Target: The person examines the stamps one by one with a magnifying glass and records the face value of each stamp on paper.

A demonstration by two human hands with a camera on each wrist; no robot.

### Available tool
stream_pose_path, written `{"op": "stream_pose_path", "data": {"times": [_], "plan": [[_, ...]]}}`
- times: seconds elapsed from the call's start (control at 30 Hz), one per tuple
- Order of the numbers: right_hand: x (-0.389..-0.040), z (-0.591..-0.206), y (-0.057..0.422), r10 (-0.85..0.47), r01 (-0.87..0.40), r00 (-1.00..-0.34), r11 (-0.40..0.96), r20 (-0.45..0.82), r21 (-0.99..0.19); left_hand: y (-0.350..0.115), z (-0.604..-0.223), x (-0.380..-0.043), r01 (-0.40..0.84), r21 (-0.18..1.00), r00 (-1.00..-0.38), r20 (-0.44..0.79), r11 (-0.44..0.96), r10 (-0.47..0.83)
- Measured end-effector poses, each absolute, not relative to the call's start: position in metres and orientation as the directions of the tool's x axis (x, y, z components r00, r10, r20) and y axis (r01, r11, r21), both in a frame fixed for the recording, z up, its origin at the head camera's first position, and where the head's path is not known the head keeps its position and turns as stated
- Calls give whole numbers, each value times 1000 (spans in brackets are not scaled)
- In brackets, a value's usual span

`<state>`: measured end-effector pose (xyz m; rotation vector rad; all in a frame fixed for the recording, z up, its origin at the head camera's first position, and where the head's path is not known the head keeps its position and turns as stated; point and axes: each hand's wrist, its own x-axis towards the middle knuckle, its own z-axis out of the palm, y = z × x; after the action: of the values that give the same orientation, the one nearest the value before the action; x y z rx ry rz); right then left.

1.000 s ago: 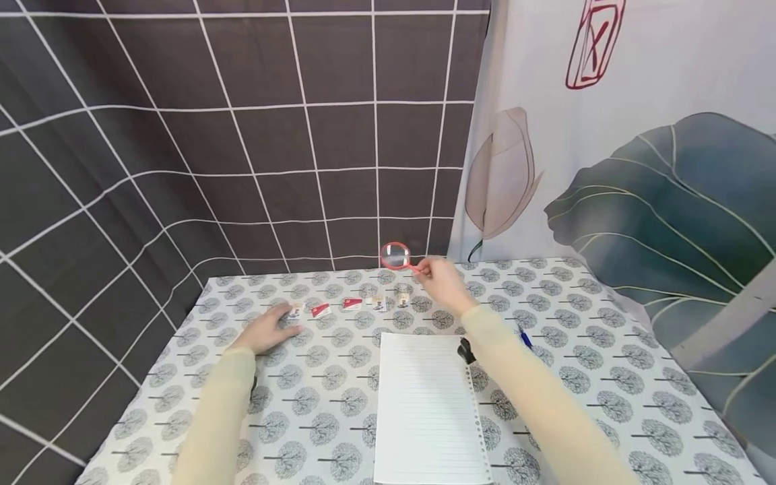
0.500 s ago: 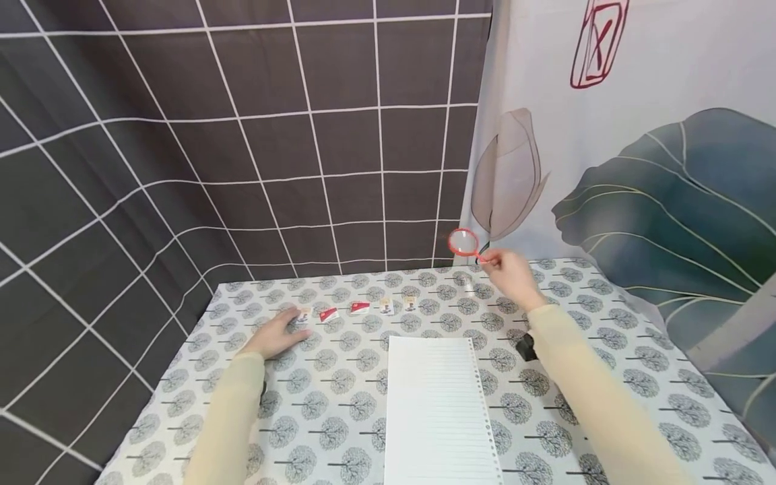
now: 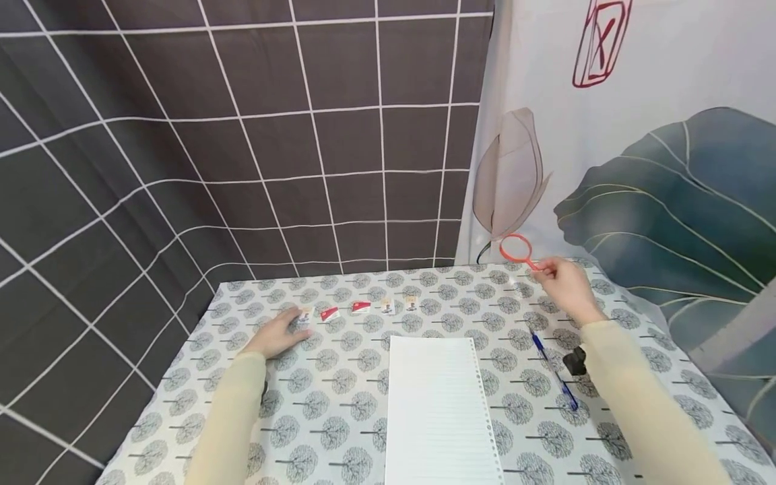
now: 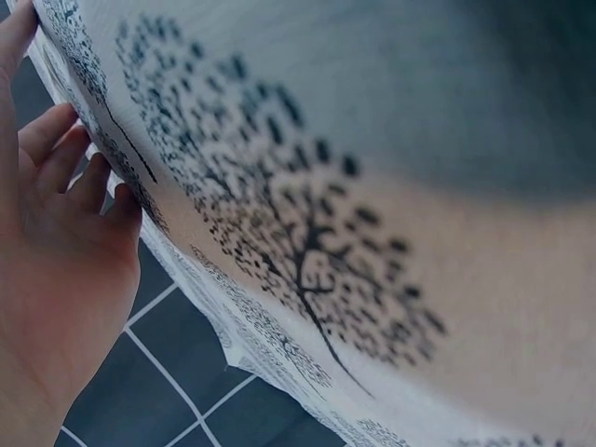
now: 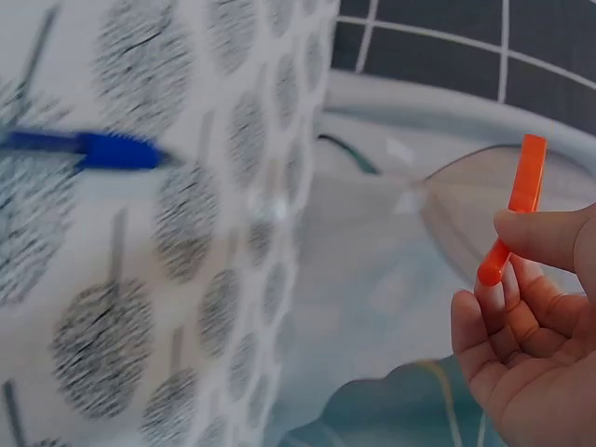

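My right hand [image 3: 566, 288] pinches the handle of a red-rimmed magnifying glass [image 3: 516, 248], raised above the far right part of the table. In the right wrist view the orange-red handle [image 5: 523, 177] sits between thumb and fingers of the right hand [image 5: 535, 317]. The left hand [image 3: 275, 335] rests on the tablecloth at the left, its fingers at a small picture card [image 3: 306, 314], partly covering it. Right of it lie a red and white card [image 3: 330, 314], another red and white card [image 3: 360, 306], and two picture cards, one here [image 3: 388, 307].
A lined sheet of paper [image 3: 442, 411] lies at the front middle of the tree-patterned tablecloth [image 3: 327, 404]. A blue pen [image 3: 553, 369] lies between the paper and the right forearm. Dark gridded curtain [image 3: 339, 141] and a white printed curtain [image 3: 545, 87] stand behind.
My right hand has carried the magnifying glass to the right, away from above the cards. The pen now shows fully. My left hand stays by the leftmost card.
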<state>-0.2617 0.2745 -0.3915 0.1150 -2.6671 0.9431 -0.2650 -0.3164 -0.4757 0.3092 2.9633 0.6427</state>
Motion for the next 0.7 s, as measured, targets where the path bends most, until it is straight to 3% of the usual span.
{"op": "stream_pose_path", "data": {"times": [0.7], "plan": [[-238, -442, 324, 56, -43, -986, 821, 156, -570, -316, -480, -267, 162, 414, -979, -48, 896, 199]]}}
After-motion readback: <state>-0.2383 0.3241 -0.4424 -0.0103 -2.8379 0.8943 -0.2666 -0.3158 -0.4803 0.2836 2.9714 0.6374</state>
